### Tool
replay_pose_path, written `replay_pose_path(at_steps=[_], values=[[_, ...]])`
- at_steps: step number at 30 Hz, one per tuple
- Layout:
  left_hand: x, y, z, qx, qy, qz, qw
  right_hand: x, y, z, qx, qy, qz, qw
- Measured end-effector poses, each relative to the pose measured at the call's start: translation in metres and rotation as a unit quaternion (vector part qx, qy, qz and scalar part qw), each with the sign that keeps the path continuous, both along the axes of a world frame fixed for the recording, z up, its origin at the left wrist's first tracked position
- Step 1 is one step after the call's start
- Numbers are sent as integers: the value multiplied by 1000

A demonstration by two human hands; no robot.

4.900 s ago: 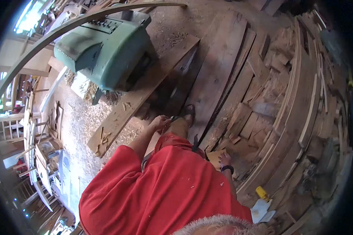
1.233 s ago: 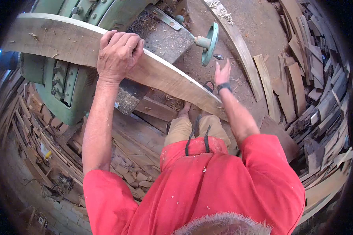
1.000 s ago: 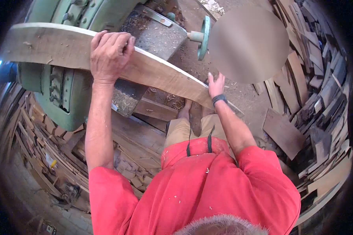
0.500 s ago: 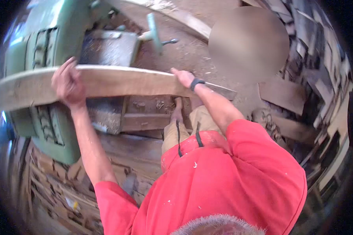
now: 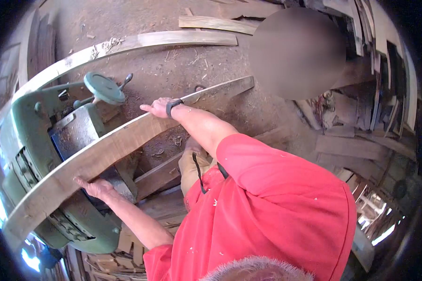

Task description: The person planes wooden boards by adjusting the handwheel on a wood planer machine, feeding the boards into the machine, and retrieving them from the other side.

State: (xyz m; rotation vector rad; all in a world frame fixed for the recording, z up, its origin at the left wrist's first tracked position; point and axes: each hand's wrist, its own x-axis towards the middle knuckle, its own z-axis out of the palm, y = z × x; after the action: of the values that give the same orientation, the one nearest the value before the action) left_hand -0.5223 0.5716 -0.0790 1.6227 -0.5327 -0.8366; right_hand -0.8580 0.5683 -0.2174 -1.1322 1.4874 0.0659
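A long curved plank point(image 5: 112, 146) lies slantwise over a green machine point(image 5: 33, 136), its far end past the machine's lower left side. My left hand point(image 5: 98, 188) grips the plank's lower edge near the machine, thumb on the wood and fingers hidden beneath. Farther along, my right hand point(image 5: 160, 107), with a dark watch at the wrist, holds the upper edge; its fingers are partly hidden. The plank's narrow end point(image 5: 244, 85) sticks out beyond my right hand. Above the plank is the machine's green handwheel point(image 5: 104, 88) with a dark crank handle.
Another curved board point(image 5: 173, 38) with shavings on it lies behind the handwheel. A short board point(image 5: 215, 23) is beyond it. Stacked wood point(image 5: 356, 147) lines the right side, and offcuts point(image 5: 126, 253) lie below the machine. A blurred disc covers the upper right.
The view has turned, and the plank now slants from lower left to upper right. My left hand has gone from the plank's top edge to its lower edge. My right hand stays on the upper edge.
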Motion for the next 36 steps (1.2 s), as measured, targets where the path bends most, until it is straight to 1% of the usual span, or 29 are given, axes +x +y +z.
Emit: replay_pose_path(at_steps=[2, 3, 4, 5, 6, 8, 9, 10, 12, 14, 15, 16, 18, 20, 22, 23, 24, 26, 28, 29, 30, 32, 34, 35, 36], values=[[-7, -6, 6, -29, 40, -20, 999, -8, 15, -9, -12, 12, -20, 1000], [-12, -4, 11, -18, 44, -10, 999, -14, 25, -11, -29, 23, -20, 999], [-11, -2, 13, -12, 13, -20, 1000, -24, 36, -9, -43, 37, -20, 998], [-19, 1, 18, -30, 11, -15, 999, -33, 49, -5, -67, 41, -29, 996], [-28, 3, 21, -47, 11, -14, 999, -41, 64, 0, -57, 50, -48, 996], [-29, 6, 22, -38, 27, -12, 999, -58, 86, 39, -70, 66, -54, 994], [-35, 9, 27, -43, 13, -17, 999, -63, 100, 52, -104, 80, -82, 988], [-34, 8, 30, -41, 15, -26, 999, -69, 108, 69, -106, 83, -74, 988], [-30, 20, 43, -15, 21, 3, 1000, -76, 127, 101, -82, 78, -62, 992], [-39, 29, 60, -6, 21, -3, 1000, -79, 147, 124, -71, 64, -64, 993], [-44, 31, 66, -4, 21, -4, 1000, -73, 159, 113, -79, 53, -48, 994], [-50, 34, 70, -10, 23, -9, 1000, -72, 168, 116, -92, 34, -46, 994], [-53, 41, 77, 18, 6, 2, 1000, -72, 180, 132, -64, 36, -50, 996], [-46, 45, 78, 23, 7, -17, 1000, -74, 193, 141, -70, 29, -51, 996], [-47, 55, 77, 51, 6, -51, 997, -83, 206, 152, -44, 33, -42, 998], [-48, 56, 80, 50, 5, -52, 997, -81, 221, 137, -76, 11, -73, 994], [-51, 58, 82, 55, 15, -63, 996, -89, 227, 145, -75, 11, -73, 994], [-58, 58, 86, 59, 29, -70, 995, -116, 240, 166, -92, 60, -121, 987], [-67, 44, 94, 18, 69, -55, 996, -137, 261, 166, -115, 87, -127, 981], [-68, 39, 98, 11, 90, -90, 992, -153, 270, 169, -101, 115, -113, 982], [-64, 31, 94, 3, 91, -86, 992, -169, 279, 172, -83, 130, -104, 982], [-52, 24, 96, -3, 59, -133, 989, -201, 295, 176, -49, 148, -85, 984], [-92, 28, 113, 8, 173, -128, 977, -228, 319, 174, -65, 184, -108, 975], [-102, 35, 109, 20, 147, -134, 980, -240, 331, 174, -106, 180, -142, 968], [-98, 41, 93, -21, 217, -143, 965, -257, 341, 169, -135, 201, -91, 966]])
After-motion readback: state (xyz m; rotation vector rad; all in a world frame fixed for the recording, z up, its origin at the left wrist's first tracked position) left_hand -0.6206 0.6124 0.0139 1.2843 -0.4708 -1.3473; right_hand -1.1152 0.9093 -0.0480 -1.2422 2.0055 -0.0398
